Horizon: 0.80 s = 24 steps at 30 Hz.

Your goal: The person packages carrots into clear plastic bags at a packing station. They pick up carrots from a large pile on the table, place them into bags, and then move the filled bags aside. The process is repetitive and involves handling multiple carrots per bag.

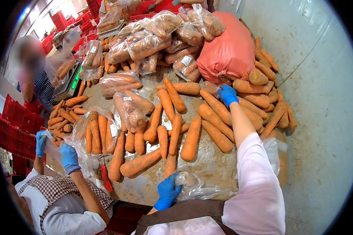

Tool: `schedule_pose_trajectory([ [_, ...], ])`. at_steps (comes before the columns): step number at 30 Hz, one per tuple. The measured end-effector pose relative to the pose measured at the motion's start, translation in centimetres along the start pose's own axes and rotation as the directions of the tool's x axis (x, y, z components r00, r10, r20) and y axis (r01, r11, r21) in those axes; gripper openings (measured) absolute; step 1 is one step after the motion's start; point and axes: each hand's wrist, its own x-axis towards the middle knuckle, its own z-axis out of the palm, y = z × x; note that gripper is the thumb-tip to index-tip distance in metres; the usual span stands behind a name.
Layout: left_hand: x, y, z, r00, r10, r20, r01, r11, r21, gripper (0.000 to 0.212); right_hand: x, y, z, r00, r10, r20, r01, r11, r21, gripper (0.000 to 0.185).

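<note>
My left hand point(168, 190), in a blue glove, is at the table's near edge, its fingers curled on a crumpled clear plastic bag point(194, 185). A large carrot point(170, 166) lies just beyond those fingers. Farther out, my right hand point(228, 94), also blue-gloved, reaches to the foot of a pink woven sack point(227, 50). Clear plastic point(209, 87) shows beside its fingertips; whether the fingers hold it is hidden. Nearest my right wrist are a long carrot point(216, 107) and a pile of carrots point(254, 100). More loose carrots point(191, 138) lie between my hands.
Filled carrot bags point(148, 44) are heaped at the back. At left, a co-worker's gloved hands point(69, 157) handle a clear bag, near a red-handled knife point(106, 178). A scale point(69, 83) stands farther left. A pale wall point(317, 88) borders the right side.
</note>
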Motion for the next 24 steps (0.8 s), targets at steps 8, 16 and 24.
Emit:
schedule_pose_trajectory([
  [8,0.4,-0.5,0.0,1.000,-0.007,0.029,0.008,1.000,-0.022,0.049,3.3,4.2,1.2,0.982,0.001,-0.187,0.083,0.894,0.441,0.020],
  [16,0.3,0.1,0.3,0.997,-0.034,0.073,0.029,0.996,0.082,0.047,-4.8,5.1,-1.2,0.998,-0.046,0.047,-0.016,0.525,0.851,0.017],
  [24,0.2,1.0,0.3,0.998,-0.052,0.028,0.049,0.996,0.074,0.047,-10.1,1.8,-4.8,0.953,-0.290,-0.086,0.268,0.675,0.687,0.056],
])
